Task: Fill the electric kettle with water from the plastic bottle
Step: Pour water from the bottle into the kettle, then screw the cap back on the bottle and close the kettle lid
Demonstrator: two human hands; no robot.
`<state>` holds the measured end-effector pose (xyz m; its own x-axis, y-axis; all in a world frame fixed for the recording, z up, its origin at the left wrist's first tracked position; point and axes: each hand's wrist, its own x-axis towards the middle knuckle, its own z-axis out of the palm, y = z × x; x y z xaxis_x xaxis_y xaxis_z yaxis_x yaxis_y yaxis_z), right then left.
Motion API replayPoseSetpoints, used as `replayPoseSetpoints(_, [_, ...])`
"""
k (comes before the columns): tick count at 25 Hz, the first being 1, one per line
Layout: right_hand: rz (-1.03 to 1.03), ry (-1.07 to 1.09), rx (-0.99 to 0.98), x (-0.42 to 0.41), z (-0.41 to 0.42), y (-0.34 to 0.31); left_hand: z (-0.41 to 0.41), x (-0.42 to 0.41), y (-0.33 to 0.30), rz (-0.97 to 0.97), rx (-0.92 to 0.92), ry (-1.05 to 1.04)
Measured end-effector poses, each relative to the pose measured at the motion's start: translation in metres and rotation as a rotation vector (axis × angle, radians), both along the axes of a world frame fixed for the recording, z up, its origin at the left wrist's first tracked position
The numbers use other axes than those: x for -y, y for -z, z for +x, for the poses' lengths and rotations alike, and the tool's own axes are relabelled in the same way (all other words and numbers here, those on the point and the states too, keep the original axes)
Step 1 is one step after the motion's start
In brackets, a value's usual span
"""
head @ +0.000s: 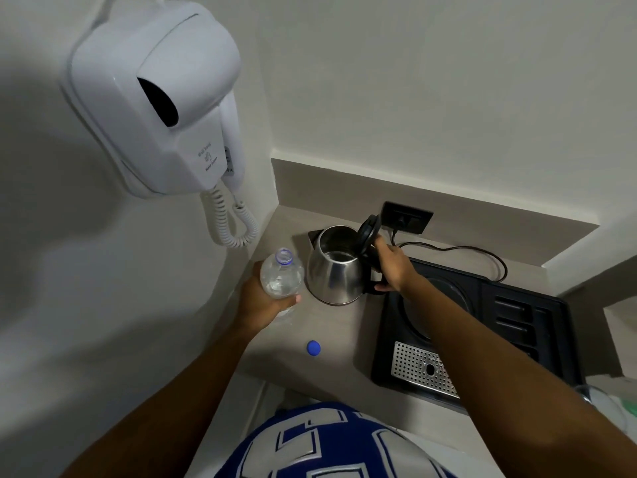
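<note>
A steel electric kettle (334, 270) stands on the grey counter (331, 332) with its black lid (368, 232) swung up and open. My right hand (393, 267) is wrapped round the kettle's black handle, fingers touching the raised lid. My left hand (265, 301) grips a clear plastic bottle (281, 274) upright just left of the kettle. The bottle is uncapped and holds some water. Its blue cap (313, 348) lies on the counter in front.
A black tray (517, 326) with a round recess and a perforated metal drip grid (418, 369) sits right of the kettle. A black wall socket (408, 217) with a plugged cord is behind. A white wall-mounted hair dryer (155, 98) with a coiled cord hangs at the left.
</note>
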<state>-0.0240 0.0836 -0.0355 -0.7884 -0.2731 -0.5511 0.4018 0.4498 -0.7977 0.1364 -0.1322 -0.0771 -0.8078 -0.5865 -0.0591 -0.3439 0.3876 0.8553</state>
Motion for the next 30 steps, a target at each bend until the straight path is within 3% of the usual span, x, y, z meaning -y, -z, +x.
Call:
replayPoseSetpoints(3, [-0.007,0.003,0.0,0.002,0.0,-0.001,0.01,0.001,0.017,0.099,-0.088,-0.105])
replayPoseSetpoints(7, [-0.011,0.015,-0.002,0.003,0.0,-0.002,0.017,0.002,0.035,0.195,-0.121,-0.099])
replayPoseSetpoints(11, [-0.015,0.047,0.001,0.004,0.0,-0.003,0.056,-0.03,0.085,0.041,0.087,-0.282])
replayPoseSetpoints(16, [-0.009,0.043,0.01,0.004,0.001,-0.005,0.066,-0.062,0.106,-0.233,0.264,0.452])
replayPoseSetpoints(18, [-0.007,0.047,0.017,0.005,0.0,-0.005,0.052,-0.066,0.103,-0.359,0.265,0.579])
replayPoseSetpoints(21, [-0.004,0.04,0.017,0.006,-0.001,-0.004,0.045,-0.069,0.093,-0.357,0.178,0.607])
replayPoseSetpoints(24, [-0.033,0.029,0.017,0.005,0.0,-0.004,0.04,-0.074,0.034,-0.296,-0.112,0.512])
replayPoseSetpoints(27, [-0.033,0.035,0.02,0.004,0.0,-0.006,0.033,-0.064,-0.053,-0.376,-0.425,0.185])
replayPoseSetpoints(30, [-0.042,0.024,0.021,0.004,0.001,-0.009,0.023,-0.026,-0.089,-0.534,-0.42,-0.072])
